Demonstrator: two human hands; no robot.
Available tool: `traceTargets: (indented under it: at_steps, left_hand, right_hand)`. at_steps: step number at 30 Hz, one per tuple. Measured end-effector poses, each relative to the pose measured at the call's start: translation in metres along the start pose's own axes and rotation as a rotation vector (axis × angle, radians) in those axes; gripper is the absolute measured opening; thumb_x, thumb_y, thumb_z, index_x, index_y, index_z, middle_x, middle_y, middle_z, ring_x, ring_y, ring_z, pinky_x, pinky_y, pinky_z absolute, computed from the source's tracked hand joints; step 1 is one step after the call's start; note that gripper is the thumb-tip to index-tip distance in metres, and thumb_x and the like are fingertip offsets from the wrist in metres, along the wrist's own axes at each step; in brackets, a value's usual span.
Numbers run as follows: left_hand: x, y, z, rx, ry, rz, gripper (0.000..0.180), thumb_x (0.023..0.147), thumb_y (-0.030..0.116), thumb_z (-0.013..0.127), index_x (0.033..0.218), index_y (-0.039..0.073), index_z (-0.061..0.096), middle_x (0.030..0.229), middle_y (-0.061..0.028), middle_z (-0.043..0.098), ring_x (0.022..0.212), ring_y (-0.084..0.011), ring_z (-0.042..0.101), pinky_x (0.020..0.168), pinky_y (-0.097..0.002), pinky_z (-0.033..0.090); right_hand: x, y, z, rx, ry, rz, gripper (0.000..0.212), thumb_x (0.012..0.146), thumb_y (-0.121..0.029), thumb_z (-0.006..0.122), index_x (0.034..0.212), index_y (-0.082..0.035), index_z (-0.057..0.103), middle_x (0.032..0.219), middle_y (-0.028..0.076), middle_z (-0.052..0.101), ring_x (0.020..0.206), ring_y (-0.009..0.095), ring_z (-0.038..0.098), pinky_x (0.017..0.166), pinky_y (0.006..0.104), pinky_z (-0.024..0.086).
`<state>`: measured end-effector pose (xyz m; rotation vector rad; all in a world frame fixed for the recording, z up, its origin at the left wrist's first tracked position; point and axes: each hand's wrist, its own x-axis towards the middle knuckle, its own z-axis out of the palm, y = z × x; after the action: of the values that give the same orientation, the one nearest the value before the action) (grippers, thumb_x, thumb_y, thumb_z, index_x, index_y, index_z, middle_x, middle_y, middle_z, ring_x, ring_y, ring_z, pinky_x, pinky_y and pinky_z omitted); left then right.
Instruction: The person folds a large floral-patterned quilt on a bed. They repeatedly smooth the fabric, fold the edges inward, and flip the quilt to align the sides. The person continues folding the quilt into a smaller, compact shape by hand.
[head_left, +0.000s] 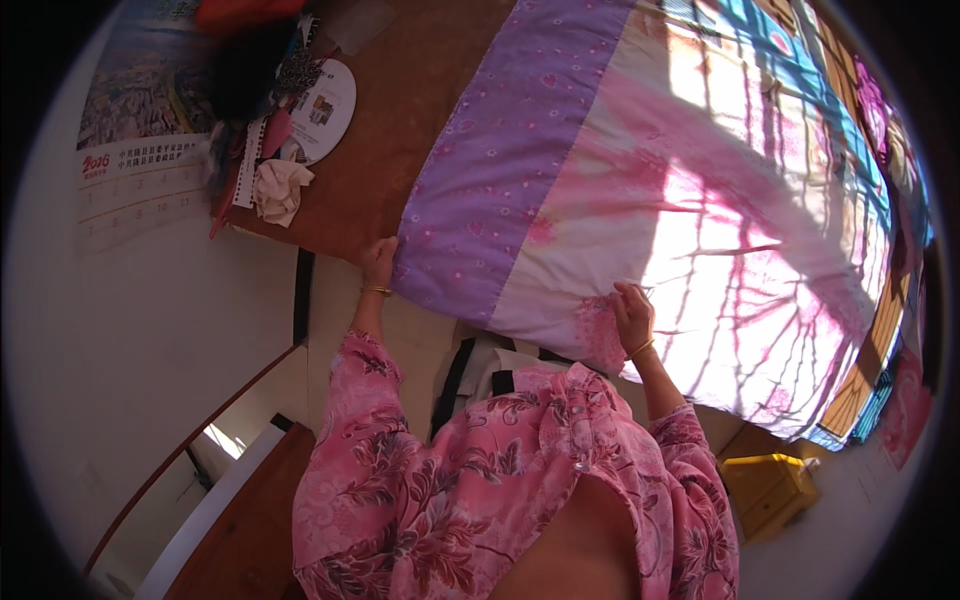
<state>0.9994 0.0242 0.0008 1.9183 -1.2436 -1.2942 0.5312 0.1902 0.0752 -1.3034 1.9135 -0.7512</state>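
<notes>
A quilt (600,190) with a purple floral border and a white-and-pink middle lies spread over the bed in front of me. My left hand (380,262) is closed at the near-left corner of the purple border, holding the cloth there. Further right, my right hand (633,318) is closed on the quilt near its front edge, beside a pink flower print. The cloth between its fingers is mostly hidden. Both wrists wear gold bangles. Barred sunlight falls across the quilt's right side, and the fabric shows several wrinkles there.
Left of the quilt, a brown surface (400,100) bears a white round fan (326,115), a crumpled tissue (281,192) and a dark heap. A calendar (145,120) hangs on the left wall. A yellow box-like object (768,490) stands at lower right. Wooden furniture (245,520) is at lower left.
</notes>
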Motion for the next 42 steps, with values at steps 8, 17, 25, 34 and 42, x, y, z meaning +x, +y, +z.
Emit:
traceTargets:
  at_steps: [8,17,25,34,42]
  left_hand:
    - [-0.042,0.011,0.009,0.1,0.157,0.191,0.014,0.082,0.011,0.061,0.081,-0.002,0.063,0.066,-0.005,0.059,0.063,-0.0087,0.053,0.059,-0.0255,0.044]
    - [-0.032,-0.019,-0.006,-0.03,0.01,0.057,0.012,0.084,0.008,0.058,0.078,-0.002,0.06,0.067,-0.0039,0.058,0.065,-0.0085,0.052,0.061,-0.0247,0.043]
    - [-0.056,0.003,-0.018,-0.257,0.007,-0.088,0.026,0.08,-0.003,0.06,0.105,0.0,0.061,0.08,-0.0011,0.061,0.075,-0.0065,0.056,0.067,-0.0213,0.046]
    - [-0.068,0.016,-0.018,0.023,0.078,0.269,0.031,0.072,-0.006,0.061,0.102,0.0,0.061,0.094,-0.0133,0.059,0.087,-0.027,0.06,0.075,-0.0312,0.048]
    - [-0.066,0.05,-0.023,0.262,0.094,0.444,0.031,0.066,-0.002,0.063,0.097,0.002,0.063,0.103,-0.0142,0.055,0.092,-0.03,0.055,0.078,-0.0356,0.047]
  right_hand:
    - [0.166,-0.113,0.091,-0.183,-0.222,-0.746,0.018,0.076,-0.007,0.061,0.094,-0.006,0.06,0.099,0.011,0.06,0.089,0.031,0.058,0.075,0.0396,0.048]
    - [0.232,-0.194,0.203,-0.369,-0.581,-0.874,0.014,0.075,-0.011,0.059,0.088,-0.009,0.063,0.097,0.008,0.062,0.092,0.025,0.057,0.077,0.036,0.048]
    - [0.177,-0.197,0.262,-0.236,-0.653,-1.15,0.015,0.074,-0.013,0.057,0.086,-0.011,0.066,0.099,0.004,0.062,0.094,0.021,0.053,0.083,0.0337,0.042]
    - [0.179,-0.214,0.27,-0.368,-0.851,-1.247,0.02,0.07,-0.016,0.056,0.086,-0.009,0.065,0.085,0.007,0.056,0.092,0.025,0.051,0.085,0.0367,0.04]
    - [0.165,-0.213,0.219,-0.143,-0.765,-1.352,0.025,0.063,-0.019,0.056,0.082,-0.004,0.061,0.08,0.008,0.054,0.08,0.026,0.053,0.079,0.04,0.044]
